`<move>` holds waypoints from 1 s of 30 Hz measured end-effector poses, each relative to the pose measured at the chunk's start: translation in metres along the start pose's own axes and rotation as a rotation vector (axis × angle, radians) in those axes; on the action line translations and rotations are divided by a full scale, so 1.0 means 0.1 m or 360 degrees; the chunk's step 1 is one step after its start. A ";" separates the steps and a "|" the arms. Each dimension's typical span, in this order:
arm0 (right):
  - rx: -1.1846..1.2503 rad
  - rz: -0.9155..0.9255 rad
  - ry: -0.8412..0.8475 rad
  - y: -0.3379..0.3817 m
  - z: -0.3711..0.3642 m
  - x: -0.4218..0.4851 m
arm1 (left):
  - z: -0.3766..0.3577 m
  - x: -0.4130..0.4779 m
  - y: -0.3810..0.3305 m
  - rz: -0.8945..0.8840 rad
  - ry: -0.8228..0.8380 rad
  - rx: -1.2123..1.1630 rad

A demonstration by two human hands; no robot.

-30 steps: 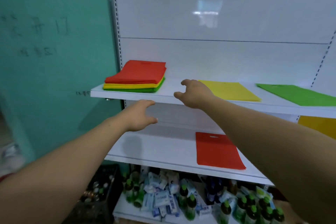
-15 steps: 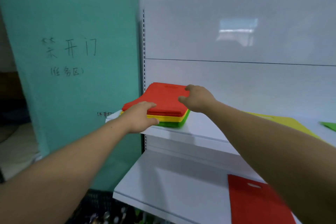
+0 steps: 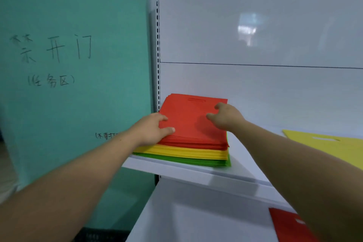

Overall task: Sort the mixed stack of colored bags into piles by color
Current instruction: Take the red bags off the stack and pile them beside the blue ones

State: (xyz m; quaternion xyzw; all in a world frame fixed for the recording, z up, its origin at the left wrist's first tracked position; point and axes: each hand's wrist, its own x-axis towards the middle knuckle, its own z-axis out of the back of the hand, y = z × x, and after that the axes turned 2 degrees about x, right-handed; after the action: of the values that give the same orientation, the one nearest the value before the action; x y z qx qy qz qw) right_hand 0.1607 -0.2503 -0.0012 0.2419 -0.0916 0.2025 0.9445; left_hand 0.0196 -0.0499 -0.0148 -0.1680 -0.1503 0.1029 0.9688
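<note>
Red over yellow over green: flat matte fabric bags, squared stack (image 3: pixel 196 149), frame centre, on white shelf (image 3: pixel 176 173). Left hand (image 3: pixel 151 131) pinches its left edge; right hand (image 3: pixel 225 118), fingers loosely bent, rests on top.

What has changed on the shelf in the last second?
Both hands moved left from the front of the upper shelf onto the mixed stack: the left hand rests on its front left corner, the right hand on the top red bag. No bag lifted yet. Stack order, the yellow bag and the lower red bag are unchanged.
</note>
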 end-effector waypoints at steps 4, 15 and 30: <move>-0.0087 -0.0174 -0.0007 -0.01 -0.24 0.21 | -0.03 0.40 0.26 -0.0065 0.0061 0.0000; 0.0037 -0.0509 -0.0134 -0.13 -0.49 0.31 | -0.37 0.75 0.60 -0.0084 0.0250 -0.0077; 0.0740 0.0614 -0.1080 -0.25 0.03 -0.50 | -0.04 0.42 0.07 -0.0029 -0.0072 -0.0722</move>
State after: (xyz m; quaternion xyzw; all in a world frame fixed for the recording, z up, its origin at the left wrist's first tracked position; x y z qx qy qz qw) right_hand 0.1258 -0.2888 -0.0233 0.4789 -0.3915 0.2991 0.7266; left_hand 0.0595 -0.0344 -0.0102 -0.3777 -0.1928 0.0614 0.9035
